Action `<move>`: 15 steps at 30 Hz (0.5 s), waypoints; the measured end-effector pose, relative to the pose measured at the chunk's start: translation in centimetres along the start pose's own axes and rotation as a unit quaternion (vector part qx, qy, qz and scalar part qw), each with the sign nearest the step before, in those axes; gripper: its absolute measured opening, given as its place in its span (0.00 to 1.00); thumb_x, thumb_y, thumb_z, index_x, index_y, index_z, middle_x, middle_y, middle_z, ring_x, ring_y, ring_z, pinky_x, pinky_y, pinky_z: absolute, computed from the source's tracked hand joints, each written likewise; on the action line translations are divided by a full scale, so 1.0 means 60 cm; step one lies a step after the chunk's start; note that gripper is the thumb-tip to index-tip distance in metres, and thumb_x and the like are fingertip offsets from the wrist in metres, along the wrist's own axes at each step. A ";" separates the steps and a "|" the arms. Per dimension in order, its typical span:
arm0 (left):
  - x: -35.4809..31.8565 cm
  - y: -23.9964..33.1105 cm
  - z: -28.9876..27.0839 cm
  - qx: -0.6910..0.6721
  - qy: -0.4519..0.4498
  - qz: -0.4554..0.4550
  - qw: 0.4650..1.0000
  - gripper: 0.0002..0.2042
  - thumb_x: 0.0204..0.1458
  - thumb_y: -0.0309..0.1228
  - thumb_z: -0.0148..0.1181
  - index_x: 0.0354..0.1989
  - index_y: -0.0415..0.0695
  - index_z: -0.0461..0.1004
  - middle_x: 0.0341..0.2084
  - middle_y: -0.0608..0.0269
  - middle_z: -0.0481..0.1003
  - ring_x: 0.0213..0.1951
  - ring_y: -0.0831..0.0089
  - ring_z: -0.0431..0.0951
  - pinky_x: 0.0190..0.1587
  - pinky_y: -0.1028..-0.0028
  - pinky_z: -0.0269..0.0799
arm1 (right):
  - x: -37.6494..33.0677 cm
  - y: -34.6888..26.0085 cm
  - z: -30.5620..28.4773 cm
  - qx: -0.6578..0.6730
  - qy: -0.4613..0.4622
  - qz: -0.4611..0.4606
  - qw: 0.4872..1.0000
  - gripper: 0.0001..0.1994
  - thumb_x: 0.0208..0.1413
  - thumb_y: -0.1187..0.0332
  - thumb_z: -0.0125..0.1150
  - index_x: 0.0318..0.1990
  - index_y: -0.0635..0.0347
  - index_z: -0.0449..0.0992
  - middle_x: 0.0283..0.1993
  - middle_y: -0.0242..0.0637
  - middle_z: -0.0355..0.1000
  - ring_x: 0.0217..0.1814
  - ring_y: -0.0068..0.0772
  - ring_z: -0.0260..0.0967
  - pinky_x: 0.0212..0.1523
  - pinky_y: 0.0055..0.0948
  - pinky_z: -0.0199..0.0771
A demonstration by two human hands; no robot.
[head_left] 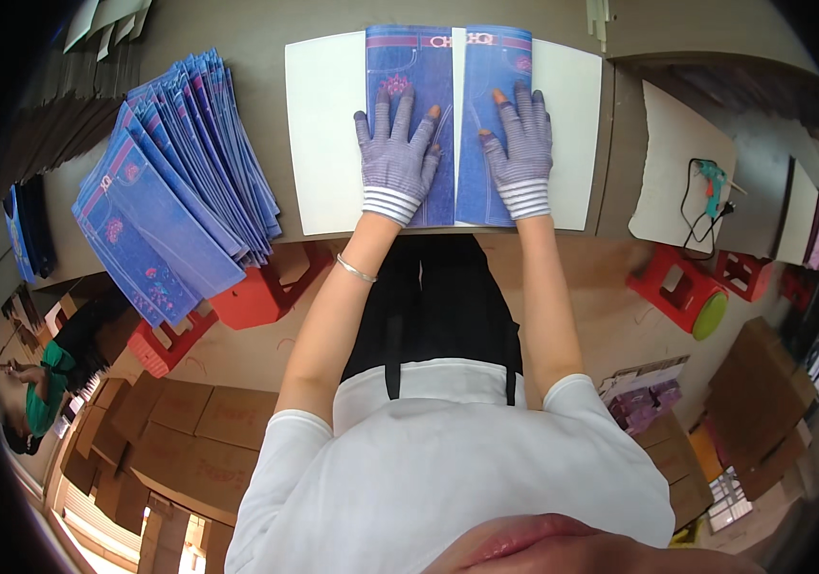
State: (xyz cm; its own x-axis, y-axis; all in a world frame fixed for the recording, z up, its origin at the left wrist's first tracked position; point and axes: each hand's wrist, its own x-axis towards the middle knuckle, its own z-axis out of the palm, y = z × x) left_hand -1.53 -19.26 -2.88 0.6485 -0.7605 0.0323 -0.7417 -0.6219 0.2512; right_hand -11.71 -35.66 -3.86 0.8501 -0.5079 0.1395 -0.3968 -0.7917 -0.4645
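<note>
Brown table (pixel 276 57) carries 1 white sheet (pixel 328 134). Left hand (pixel 396 158) and right hand (pixel 521 153), fingers spread flat, press 2 blue denim-print panels (pixel 429 115) onto it; fanned panel stack (pixel 175 182) remains unprocessed.

Brown table (pixel 266 29) with white board (pixel 323 134), blue printed sheets (pixel 170 182), glue gun (pixel 713 182).

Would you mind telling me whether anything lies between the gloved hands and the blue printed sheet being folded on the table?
Nothing visible does. The left hand and the right hand both lie flat on the two blue flaps of the printed sheet, with only their striped gloves between skin and paper.
</note>
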 end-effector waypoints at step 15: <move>0.014 -0.001 -0.006 -0.045 0.033 0.003 0.998 0.25 0.50 0.39 0.57 0.58 0.51 0.69 0.64 0.50 0.59 0.66 0.45 0.53 0.65 0.37 0.41 | 0.003 -0.042 0.007 -0.122 -0.051 -0.010 0.991 0.28 0.53 0.51 0.57 0.63 0.41 0.66 0.71 0.37 0.53 0.75 0.55 0.39 0.70 0.61 0.36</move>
State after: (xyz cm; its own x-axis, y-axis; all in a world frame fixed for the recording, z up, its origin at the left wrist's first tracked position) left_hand -0.88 -19.76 -2.51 0.6564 -0.7483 0.0964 -0.7289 -0.5959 0.3370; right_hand -10.44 -33.61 -3.03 0.8840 -0.4645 0.0525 -0.4412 -0.8662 -0.2348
